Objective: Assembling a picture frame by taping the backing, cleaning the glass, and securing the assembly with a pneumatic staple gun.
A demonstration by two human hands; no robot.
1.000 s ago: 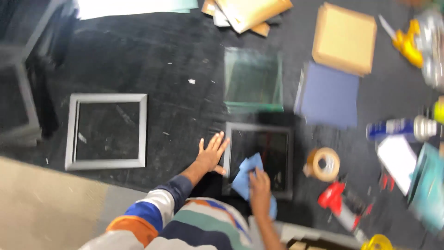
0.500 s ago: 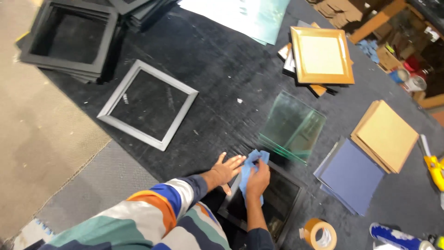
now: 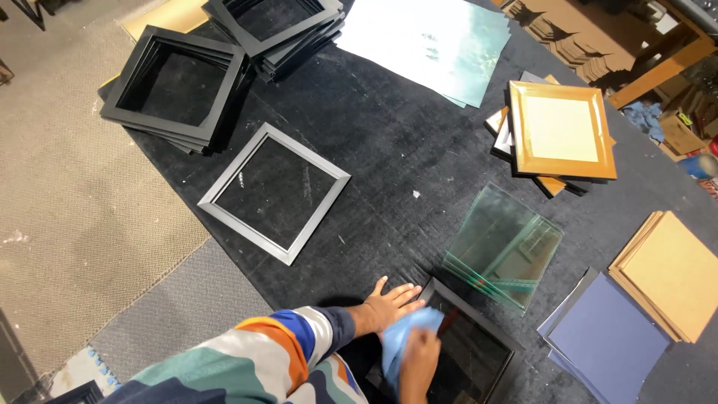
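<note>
My left hand [image 3: 387, 302] lies flat with fingers spread on the black mat, its fingertips touching the near corner of a black picture frame [image 3: 499, 338] with glass in it. Over that frame's glass, my right hand [image 3: 419, 360] grips a crumpled blue cloth [image 3: 402, 337]. The striped sleeve of my left arm fills the bottom of the view. The frame's lower part is cut off by the picture's edge.
A stack of loose glass panes [image 3: 505, 245] lies just beyond the frame. A silver frame [image 3: 274, 192] rests at centre left, black frame stacks [image 3: 179, 86] at the far left. Blue sheets [image 3: 607, 337], brown boards [image 3: 669, 273] and a tan frame [image 3: 561, 131] lie at right.
The view has swung left and tilted up, bringing the far frame stacks into sight. Both hands stay on the black frame, the right one shifting slightly with the cloth.
</note>
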